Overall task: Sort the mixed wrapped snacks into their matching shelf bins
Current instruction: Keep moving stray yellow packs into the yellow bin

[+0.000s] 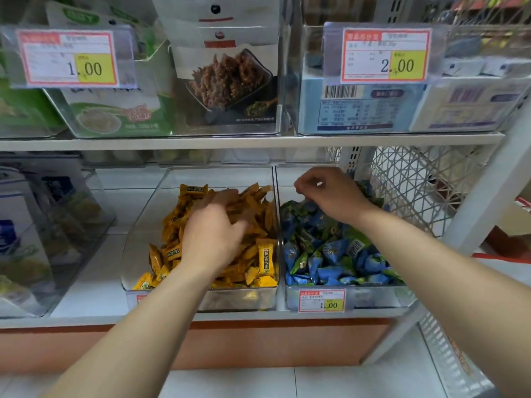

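Lower shelf (92, 282), left to right. The yellow snacks (264, 257) fill the left bin (149, 202). My left hand (212, 234) lies on the middle of that pile. It is blurred, and the fingers (221, 201) look spread, probably raking for strays, but I cannot tell whether they hold anything.

The blue and green snacks (330, 254) fill the right bin (373, 297). My right hand (327, 193) hovers near its back edge with fingers bunched as if pinching. I cannot tell what, if anything, they hold.
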The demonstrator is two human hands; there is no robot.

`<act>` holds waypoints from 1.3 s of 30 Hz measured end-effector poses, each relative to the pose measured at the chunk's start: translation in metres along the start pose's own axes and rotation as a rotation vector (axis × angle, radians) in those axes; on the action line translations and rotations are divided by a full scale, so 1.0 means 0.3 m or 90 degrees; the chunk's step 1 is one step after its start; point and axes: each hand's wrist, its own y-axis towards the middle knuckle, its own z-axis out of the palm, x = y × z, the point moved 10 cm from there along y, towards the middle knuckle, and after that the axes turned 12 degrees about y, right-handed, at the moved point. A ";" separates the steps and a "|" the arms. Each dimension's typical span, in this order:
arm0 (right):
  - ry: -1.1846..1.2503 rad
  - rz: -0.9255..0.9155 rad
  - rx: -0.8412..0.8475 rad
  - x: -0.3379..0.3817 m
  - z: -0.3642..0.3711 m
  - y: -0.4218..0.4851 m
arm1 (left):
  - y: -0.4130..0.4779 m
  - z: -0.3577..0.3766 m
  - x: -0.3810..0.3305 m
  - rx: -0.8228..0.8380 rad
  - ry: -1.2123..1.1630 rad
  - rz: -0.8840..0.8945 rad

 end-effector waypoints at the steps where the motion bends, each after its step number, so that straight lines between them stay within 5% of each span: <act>1: -0.084 0.008 0.037 -0.041 0.021 0.024 | 0.004 -0.002 0.013 -0.001 0.016 -0.001; 7: -0.378 0.118 0.406 -0.271 0.248 0.059 | -0.061 0.115 -0.150 0.105 -0.016 0.144; 12: -0.463 0.158 0.493 -0.342 0.254 0.048 | -0.057 0.191 -0.152 0.183 -0.013 0.152; 17: -0.454 0.045 0.427 -0.300 0.208 0.053 | -0.052 0.184 -0.148 0.182 -0.031 0.147; 21: -0.295 -0.001 0.204 -0.198 0.012 0.108 | -0.055 0.184 -0.150 0.192 -0.041 0.146; 24: -0.317 0.000 0.087 -0.163 -0.130 0.132 | -0.053 0.182 -0.147 0.194 -0.047 0.140; 28: -0.586 0.118 0.144 -0.235 -0.166 0.125 | -0.056 0.183 -0.142 0.200 -0.042 0.137; 30: -0.668 0.083 0.126 -0.207 -0.138 0.124 | -0.059 0.186 -0.139 0.203 -0.032 0.136; 33: -0.512 -0.066 0.130 -0.121 0.001 0.129 | -0.062 0.189 -0.138 0.202 -0.030 0.134; 35: -0.357 -0.046 0.222 -0.141 0.124 0.139 | -0.063 0.189 -0.137 0.201 -0.033 0.129; 39: -0.412 0.050 0.353 -0.283 0.267 0.165 | -0.067 0.188 -0.139 0.204 -0.040 0.133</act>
